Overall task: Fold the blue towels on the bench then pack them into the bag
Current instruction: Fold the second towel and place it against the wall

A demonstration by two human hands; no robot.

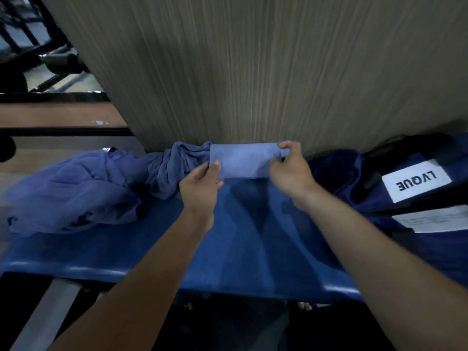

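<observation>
A small folded blue towel (243, 159) is held up flat above the back of the blue bench (162, 249), in front of the wall. My left hand (202, 186) pinches its lower left corner with the thumb on top. My right hand (291, 171) pinches its right edge near the top corner. Left of it lies a crumpled blue towel (177, 165), and further left a bigger loose heap of blue towels (71, 191). The dark blue bag (395, 188) with a white "LVQUE" label (416, 179) lies on the bench at the right.
A wood-grain wall panel (253, 72) rises directly behind the bench. A white paper sheet (435, 219) lies on the bag. At the left are a floor strip and dark metal frames (38, 46). The bench's front edge (228, 287) is close to my body.
</observation>
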